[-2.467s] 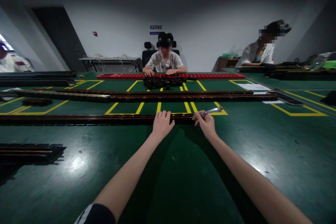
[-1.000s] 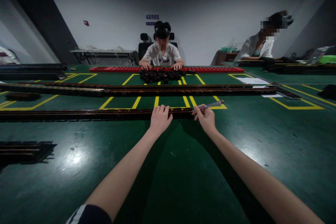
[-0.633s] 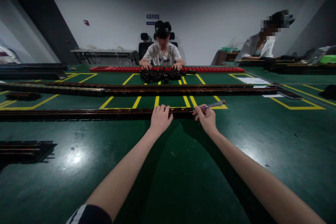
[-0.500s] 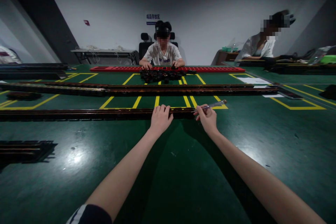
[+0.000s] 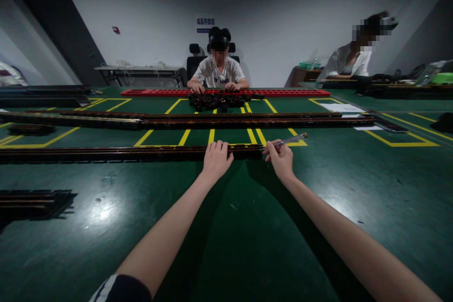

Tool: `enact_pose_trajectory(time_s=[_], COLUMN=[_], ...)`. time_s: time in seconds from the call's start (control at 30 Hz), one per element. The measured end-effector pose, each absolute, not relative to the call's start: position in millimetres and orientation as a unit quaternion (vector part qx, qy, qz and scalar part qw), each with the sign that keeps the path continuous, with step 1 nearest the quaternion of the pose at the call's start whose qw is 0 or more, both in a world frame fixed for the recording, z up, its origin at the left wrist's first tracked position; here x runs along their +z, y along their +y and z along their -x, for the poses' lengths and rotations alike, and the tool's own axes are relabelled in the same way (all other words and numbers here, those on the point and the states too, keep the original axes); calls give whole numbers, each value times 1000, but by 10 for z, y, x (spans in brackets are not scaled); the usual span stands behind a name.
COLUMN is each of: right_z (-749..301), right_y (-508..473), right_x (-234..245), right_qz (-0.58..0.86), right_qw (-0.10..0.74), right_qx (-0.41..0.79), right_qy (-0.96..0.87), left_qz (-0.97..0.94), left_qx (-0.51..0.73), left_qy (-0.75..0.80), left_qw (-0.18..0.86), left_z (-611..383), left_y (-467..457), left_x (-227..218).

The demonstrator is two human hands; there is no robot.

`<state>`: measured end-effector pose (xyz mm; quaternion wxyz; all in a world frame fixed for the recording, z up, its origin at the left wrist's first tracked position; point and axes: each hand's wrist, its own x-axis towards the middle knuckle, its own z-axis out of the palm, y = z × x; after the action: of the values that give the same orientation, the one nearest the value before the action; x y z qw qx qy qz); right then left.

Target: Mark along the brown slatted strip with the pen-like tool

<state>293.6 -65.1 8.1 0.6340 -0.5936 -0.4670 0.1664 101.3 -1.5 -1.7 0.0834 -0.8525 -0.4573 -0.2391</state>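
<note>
A long dark rail [image 5: 106,154] lies across the green table [image 5: 226,226] in front of me, running from the left edge to near the middle. My left hand [image 5: 215,160] rests on top of the rail near its right end, fingers curled over it. My right hand [image 5: 281,159] sits at the rail's right end, pinching a thin clear-handled tool [image 5: 290,140] that points up and to the right.
Two more long dark rails [image 5: 177,121] lie farther back across yellow floor-style markings. A red rack [image 5: 226,93] and a pile of small black parts [image 5: 215,101] sit before a seated person opposite. Another person sits at back right. A dark stack [image 5: 35,200] lies at left.
The view has tilted slightly since the oldest frame. My right hand with the tool has shifted a little to the right along the rail's end. My left hand stays on the rail.
</note>
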Motion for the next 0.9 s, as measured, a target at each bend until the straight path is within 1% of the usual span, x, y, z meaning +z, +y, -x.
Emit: enact_pose_trajectory(time_s=[0.37, 0.67, 0.9], right_z=[-2933, -2926, -2941], right_y=[-645, -633, -647], right_x=[70, 99, 97], right_qz=[595, 619, 606], right_qw=[640, 666, 663], right_qx=[184, 175, 200], right_qy=[-449, -376, -391], left_qz=[855, 854, 852], left_qx=[-243, -231, -235], left_qy=[-455, -460, -461], left_qw=[63, 82, 81], left_z=[-1010, -1017, -1012], left_y=[-22, -30, -32], left_x=[-8, 10, 10])
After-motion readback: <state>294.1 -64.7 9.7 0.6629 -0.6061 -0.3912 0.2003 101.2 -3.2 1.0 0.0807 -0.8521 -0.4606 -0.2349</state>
